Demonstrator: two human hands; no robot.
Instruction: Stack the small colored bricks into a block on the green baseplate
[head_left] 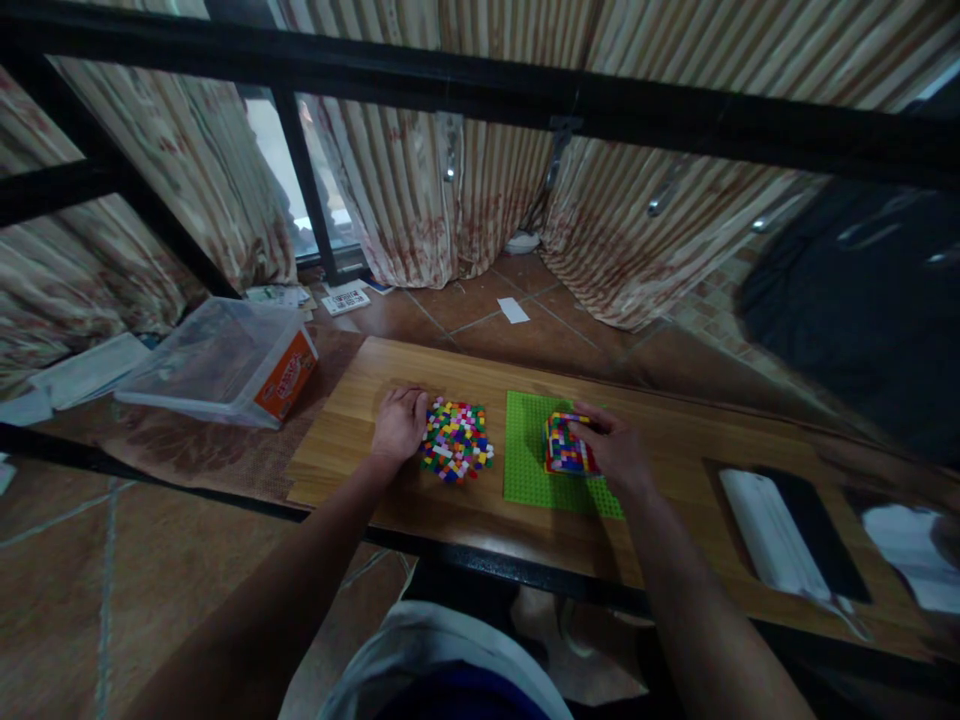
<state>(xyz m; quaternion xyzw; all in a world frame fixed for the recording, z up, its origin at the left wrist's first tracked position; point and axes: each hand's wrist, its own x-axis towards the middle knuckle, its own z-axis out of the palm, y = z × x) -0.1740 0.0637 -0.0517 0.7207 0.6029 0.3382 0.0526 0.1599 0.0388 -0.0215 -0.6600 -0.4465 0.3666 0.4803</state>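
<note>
1 wooden board (337, 440), apparently laid as work surface; 1 green baseplate (524, 445), seemingly set as footing; 1 loose-brick pile (456, 440), handily placed beside left hand (400, 424), fingers bent, grip not discernible; 1 brick block (564, 452), seated on baseplate, touched by right hand (619, 448), fingers curved over it, grip not discernible.

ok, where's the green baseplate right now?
Head view, just right of centre: the green baseplate lies on the wooden tabletop, immediately right of the loose brick pile, with the right hand over its right side.
</note>
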